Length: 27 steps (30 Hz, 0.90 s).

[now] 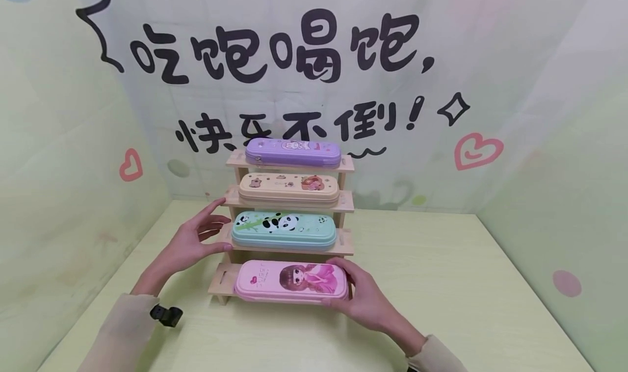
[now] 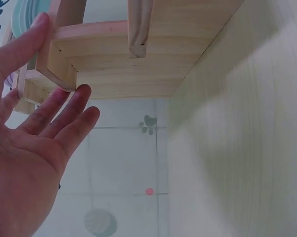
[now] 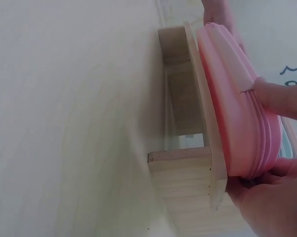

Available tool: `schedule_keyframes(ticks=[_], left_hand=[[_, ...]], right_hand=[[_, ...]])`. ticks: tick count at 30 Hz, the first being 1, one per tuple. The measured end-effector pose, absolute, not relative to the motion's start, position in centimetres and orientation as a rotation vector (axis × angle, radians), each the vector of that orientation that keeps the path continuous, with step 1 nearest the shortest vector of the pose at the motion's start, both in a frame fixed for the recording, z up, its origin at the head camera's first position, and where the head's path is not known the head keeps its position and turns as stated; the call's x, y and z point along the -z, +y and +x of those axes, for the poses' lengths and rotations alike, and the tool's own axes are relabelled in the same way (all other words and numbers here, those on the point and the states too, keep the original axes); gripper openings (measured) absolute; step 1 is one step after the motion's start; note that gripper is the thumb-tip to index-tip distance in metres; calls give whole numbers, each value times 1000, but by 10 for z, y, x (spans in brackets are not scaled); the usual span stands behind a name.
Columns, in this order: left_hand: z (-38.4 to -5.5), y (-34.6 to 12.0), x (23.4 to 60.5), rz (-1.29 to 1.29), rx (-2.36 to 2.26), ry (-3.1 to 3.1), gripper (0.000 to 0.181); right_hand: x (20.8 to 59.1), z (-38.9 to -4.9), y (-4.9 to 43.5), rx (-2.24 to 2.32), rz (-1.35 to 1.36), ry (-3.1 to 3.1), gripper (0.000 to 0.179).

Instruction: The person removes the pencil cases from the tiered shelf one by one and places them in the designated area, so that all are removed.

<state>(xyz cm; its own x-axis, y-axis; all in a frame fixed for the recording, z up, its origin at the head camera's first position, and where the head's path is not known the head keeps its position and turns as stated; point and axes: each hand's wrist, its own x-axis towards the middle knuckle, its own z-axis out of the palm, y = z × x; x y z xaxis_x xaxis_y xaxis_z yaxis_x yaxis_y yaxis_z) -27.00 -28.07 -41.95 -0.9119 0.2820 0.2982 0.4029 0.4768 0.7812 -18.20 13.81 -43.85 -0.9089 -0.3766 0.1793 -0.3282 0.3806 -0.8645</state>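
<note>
A pink pencil case (image 1: 265, 285) with a doll-like girl printed on its lid lies along the lowest step of a wooden stepped rack (image 1: 223, 282). My right hand (image 1: 365, 295) grips the case's right end, thumb at the front and fingers behind. In the right wrist view, its zipper side (image 3: 237, 108) faces the camera, and the case sits on the board. My left hand (image 1: 188, 244) is at the rack's left side, fingers spread and slightly bent, fingertips at the board ends. A mint panda pencil case (image 1: 309, 230) rests on the step above the pink one.
Higher up the rack lie a cream pencil case (image 1: 289, 189) and, on top, a purple pencil case (image 1: 294, 153). The rack stands on a pale wood-grain table (image 1: 417, 274). Printed cloth walls (image 1: 490, 88) with black lettering enclose the back and sides.
</note>
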Motion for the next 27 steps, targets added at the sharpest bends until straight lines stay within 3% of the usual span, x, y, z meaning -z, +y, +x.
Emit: schedule_keyframes(ticks=[27], left_hand=[[-268, -280, 418, -601, 1431, -2580, 109]], right_hand=[[433, -179, 187, 1803, -743, 2301, 73]])
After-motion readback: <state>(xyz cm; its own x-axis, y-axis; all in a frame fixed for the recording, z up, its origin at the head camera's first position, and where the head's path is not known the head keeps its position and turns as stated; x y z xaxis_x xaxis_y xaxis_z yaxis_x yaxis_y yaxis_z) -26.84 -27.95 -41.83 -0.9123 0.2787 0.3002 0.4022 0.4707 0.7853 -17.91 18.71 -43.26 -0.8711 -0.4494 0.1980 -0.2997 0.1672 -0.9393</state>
